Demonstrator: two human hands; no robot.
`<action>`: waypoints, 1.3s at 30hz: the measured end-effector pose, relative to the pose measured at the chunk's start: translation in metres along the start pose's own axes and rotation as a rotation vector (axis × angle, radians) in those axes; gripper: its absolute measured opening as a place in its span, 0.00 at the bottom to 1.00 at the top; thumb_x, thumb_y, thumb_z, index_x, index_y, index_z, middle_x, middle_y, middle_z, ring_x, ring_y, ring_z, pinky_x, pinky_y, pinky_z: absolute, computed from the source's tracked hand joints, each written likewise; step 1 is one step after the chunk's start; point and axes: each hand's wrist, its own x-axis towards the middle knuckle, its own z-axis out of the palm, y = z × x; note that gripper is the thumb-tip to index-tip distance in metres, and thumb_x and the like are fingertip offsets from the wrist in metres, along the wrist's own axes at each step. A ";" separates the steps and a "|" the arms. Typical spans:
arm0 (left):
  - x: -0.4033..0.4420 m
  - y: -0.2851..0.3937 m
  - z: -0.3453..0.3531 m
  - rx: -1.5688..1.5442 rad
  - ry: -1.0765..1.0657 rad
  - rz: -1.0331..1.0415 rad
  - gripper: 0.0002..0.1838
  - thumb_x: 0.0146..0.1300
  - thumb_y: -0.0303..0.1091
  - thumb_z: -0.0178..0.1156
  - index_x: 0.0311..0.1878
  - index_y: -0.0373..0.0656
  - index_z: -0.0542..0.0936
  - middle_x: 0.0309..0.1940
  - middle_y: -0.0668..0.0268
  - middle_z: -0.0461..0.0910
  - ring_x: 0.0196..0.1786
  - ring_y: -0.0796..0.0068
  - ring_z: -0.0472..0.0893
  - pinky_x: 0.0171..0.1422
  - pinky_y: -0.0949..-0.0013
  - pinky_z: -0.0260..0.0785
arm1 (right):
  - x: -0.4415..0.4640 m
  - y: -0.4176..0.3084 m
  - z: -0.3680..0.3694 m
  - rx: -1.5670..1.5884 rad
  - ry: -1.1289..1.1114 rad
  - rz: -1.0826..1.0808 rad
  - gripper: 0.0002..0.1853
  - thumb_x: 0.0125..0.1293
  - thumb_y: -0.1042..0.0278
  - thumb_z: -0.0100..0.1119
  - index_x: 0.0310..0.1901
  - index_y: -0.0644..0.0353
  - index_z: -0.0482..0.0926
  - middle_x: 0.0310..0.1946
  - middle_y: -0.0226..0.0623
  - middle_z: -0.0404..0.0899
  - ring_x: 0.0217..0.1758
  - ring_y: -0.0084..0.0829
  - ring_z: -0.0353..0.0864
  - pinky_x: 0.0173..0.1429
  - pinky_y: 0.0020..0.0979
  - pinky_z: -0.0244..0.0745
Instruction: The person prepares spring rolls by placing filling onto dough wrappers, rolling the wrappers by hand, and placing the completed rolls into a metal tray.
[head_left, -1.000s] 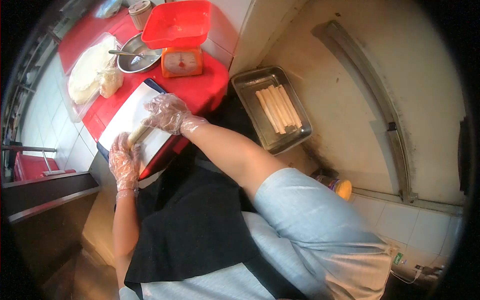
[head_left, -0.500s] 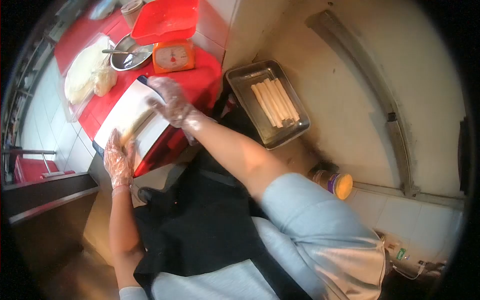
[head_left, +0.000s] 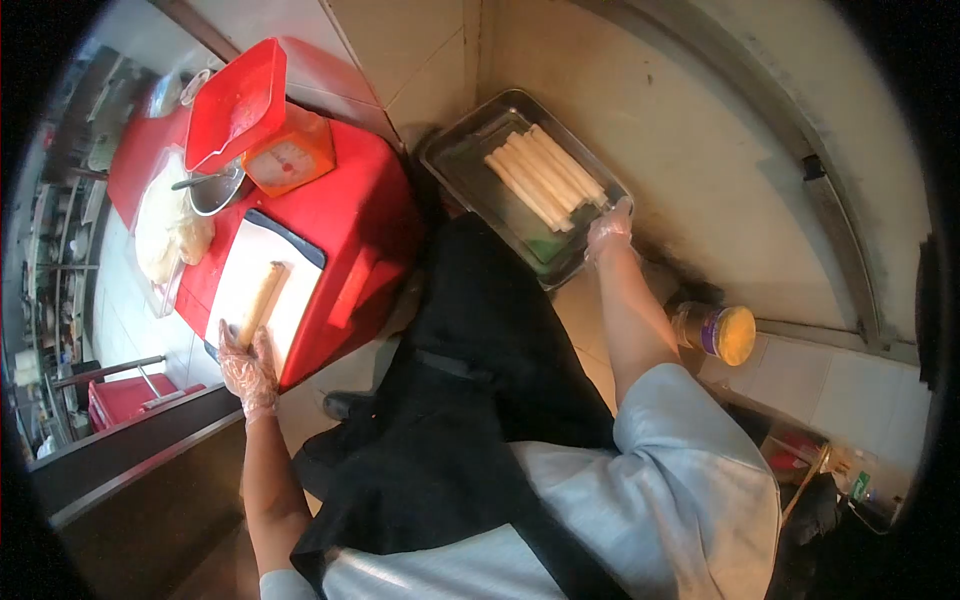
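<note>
My left hand (head_left: 249,372), in a clear plastic glove, is closed round the lower end of a pale dough roll (head_left: 262,300). That roll lies on a white cutting board (head_left: 236,268) with dark ends, on the red table. Far to the right, my gloved right hand (head_left: 611,228) is at the right rim of a metal tray (head_left: 470,180), fingers together at the rim. Several pale rolls (head_left: 545,180) lie side by side in the tray, close to those fingertips.
An orange scale (head_left: 290,160) with a red pan (head_left: 240,108) stands on the red table (head_left: 370,190). Beside it are a metal bowl (head_left: 217,194) with a spoon and bagged white dough (head_left: 168,222). A yellow-lidded jar (head_left: 735,335) is right of the tray.
My right hand has moved from the board to the tray's right rim. My left hand stays at the roll's lower end. The camera view has shifted and turned.
</note>
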 end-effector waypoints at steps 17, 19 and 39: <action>0.003 0.000 -0.008 0.153 -0.052 -0.027 0.43 0.59 0.53 0.67 0.74 0.45 0.65 0.66 0.50 0.71 0.70 0.49 0.69 0.74 0.50 0.60 | 0.039 -0.002 0.043 -0.059 -0.056 -0.058 0.42 0.73 0.29 0.35 0.78 0.51 0.57 0.78 0.40 0.58 0.80 0.43 0.55 0.80 0.54 0.47; 0.003 0.004 -0.013 0.140 -0.068 -0.033 0.43 0.59 0.54 0.67 0.74 0.45 0.65 0.66 0.50 0.71 0.70 0.49 0.69 0.75 0.50 0.59 | 0.041 -0.002 0.038 -0.134 -0.092 -0.101 0.41 0.74 0.30 0.34 0.78 0.51 0.55 0.78 0.41 0.58 0.81 0.43 0.55 0.80 0.54 0.49; 0.004 0.004 -0.010 0.163 -0.054 0.020 0.41 0.60 0.50 0.66 0.73 0.42 0.65 0.65 0.49 0.73 0.68 0.48 0.71 0.73 0.51 0.62 | 0.041 0.021 0.031 0.172 -0.399 -0.237 0.40 0.78 0.33 0.31 0.79 0.54 0.51 0.76 0.40 0.59 0.75 0.39 0.62 0.77 0.48 0.56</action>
